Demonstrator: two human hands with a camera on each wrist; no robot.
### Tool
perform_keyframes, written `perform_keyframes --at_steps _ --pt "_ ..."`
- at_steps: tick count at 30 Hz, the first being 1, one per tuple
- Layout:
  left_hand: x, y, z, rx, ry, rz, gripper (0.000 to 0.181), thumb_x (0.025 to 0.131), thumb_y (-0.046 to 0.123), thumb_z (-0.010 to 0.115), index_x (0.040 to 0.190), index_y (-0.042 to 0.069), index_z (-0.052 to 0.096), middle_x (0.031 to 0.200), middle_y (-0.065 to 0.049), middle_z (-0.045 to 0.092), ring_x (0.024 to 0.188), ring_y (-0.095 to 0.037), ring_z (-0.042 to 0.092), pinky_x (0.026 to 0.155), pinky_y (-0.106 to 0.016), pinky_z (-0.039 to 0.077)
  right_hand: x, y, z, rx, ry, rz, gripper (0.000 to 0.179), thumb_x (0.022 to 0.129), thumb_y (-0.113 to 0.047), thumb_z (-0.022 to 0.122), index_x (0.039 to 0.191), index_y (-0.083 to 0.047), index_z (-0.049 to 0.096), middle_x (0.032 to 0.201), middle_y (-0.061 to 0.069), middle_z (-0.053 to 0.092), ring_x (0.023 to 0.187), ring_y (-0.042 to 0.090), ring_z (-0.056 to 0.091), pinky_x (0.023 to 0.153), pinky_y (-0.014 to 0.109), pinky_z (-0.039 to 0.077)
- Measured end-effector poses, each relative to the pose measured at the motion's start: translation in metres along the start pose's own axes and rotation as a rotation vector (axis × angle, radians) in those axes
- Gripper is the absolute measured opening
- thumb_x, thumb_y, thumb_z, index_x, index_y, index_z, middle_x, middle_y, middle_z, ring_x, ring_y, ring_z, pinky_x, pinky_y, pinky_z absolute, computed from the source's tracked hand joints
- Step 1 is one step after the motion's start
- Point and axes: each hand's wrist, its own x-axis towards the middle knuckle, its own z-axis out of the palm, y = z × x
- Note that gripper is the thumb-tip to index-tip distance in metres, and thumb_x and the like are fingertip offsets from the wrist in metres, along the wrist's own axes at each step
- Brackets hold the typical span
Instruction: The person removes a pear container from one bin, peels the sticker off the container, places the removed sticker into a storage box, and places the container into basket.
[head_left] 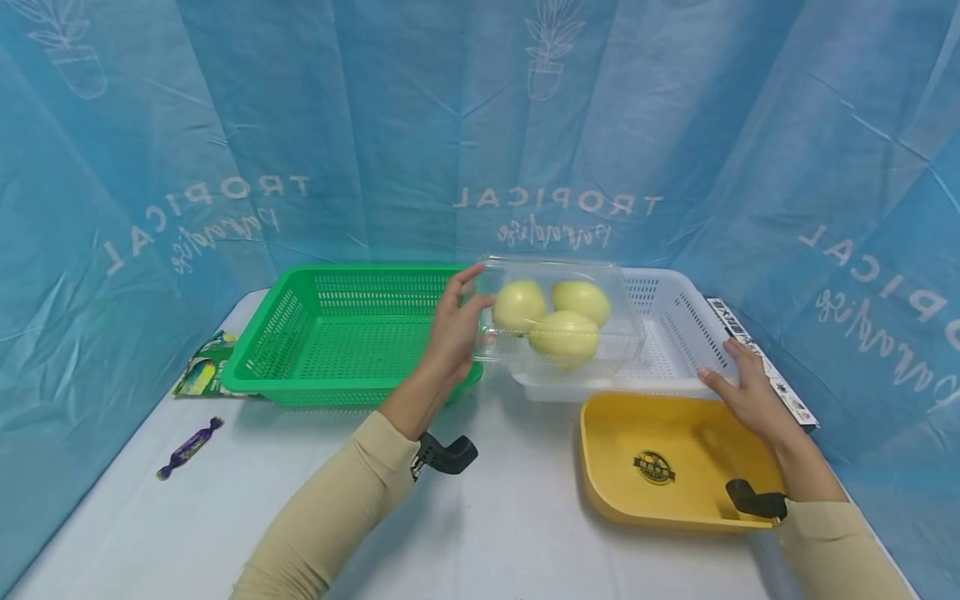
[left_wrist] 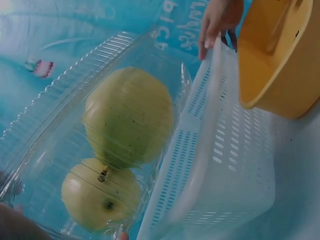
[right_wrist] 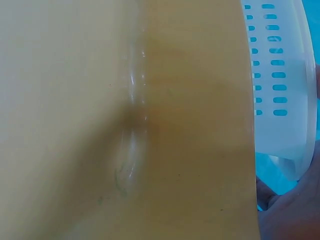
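Observation:
My left hand [head_left: 453,329] grips the left end of a clear plastic box [head_left: 626,333], raised over the left part of the white basket [head_left: 660,337]. Inside the box lie three round yellow-green fruits [head_left: 567,335], like apples or pears; two of the fruits [left_wrist: 129,117] show in the left wrist view. At the basket's right front corner, my right hand [head_left: 753,392] holds the rim between thumb and fingers. Below that wrist sits a yellow tray [head_left: 615,467] with a dark round logo, its inside filling most of the right wrist view.
A green basket [head_left: 352,387] stands to the left of the box, with a green printed packet [head_left: 198,371] partly under it. A purple-wrapped candy [head_left: 190,448] lies at the front left. To the right of the white basket is a black-and-white printed box [head_left: 787,396]. Blue curtains [head_left: 405,125] surround the table.

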Motion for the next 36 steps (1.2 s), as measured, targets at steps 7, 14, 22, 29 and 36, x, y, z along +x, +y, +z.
perform_keyframes --at_steps 7,14,22,29,36 --pt "0.015 -0.009 0.015 0.0 0.007 -0.021 0.046 0.092 0.015 0.054 0.134 0.034 0.048 0.156 0.0 0.018 0.135 -0.033 0.037 0.092 -0.063 0.046 -0.001 -0.002 -0.001 -0.004 0.005 -0.004 0.082 0.097 -0.04 0.048 0.15 0.002 0.001 0.153 0.033 -0.008 0.126 0.06 0.02 0.099 0.077 0.016" --pt "0.027 -0.017 0.028 0.009 0.006 -0.025 0.046 0.091 0.017 0.054 0.131 0.037 0.048 0.157 -0.001 0.017 0.143 -0.034 0.021 0.093 -0.065 0.044 -0.001 -0.001 0.0 -0.004 0.003 0.004 0.082 0.097 -0.04 0.048 0.15 0.0 0.001 0.153 0.032 -0.008 0.124 0.057 0.023 0.099 0.077 0.018" --pt "0.036 -0.022 0.041 0.017 0.012 -0.035 0.047 0.091 0.017 0.054 0.135 0.034 0.046 0.157 -0.003 0.018 0.142 -0.033 0.025 0.094 -0.064 0.043 -0.001 0.0 -0.001 -0.002 -0.004 0.012 0.083 0.097 -0.041 0.048 0.151 -0.002 -0.001 0.153 0.031 -0.009 0.124 0.056 0.023 0.098 0.077 0.019" --pt "0.044 -0.028 0.052 0.025 0.008 -0.024 0.049 0.09 0.016 0.054 0.136 0.032 0.045 0.156 -0.004 0.02 0.136 -0.033 0.033 0.089 -0.06 0.046 -0.001 -0.002 -0.001 -0.012 -0.024 0.038 0.083 0.097 -0.043 0.047 0.151 -0.005 -0.003 0.153 0.03 -0.009 0.123 0.055 0.025 0.096 0.077 0.023" --pt "0.048 -0.036 0.061 0.098 -0.003 0.018 0.047 0.091 0.016 0.052 0.135 0.033 0.046 0.154 0.0 0.027 0.05 -0.01 0.032 0.047 -0.025 0.032 0.0 -0.002 -0.001 -0.014 -0.026 0.042 0.083 0.097 -0.043 0.047 0.151 -0.006 -0.003 0.153 0.03 -0.009 0.122 0.055 0.027 0.096 0.077 0.024"
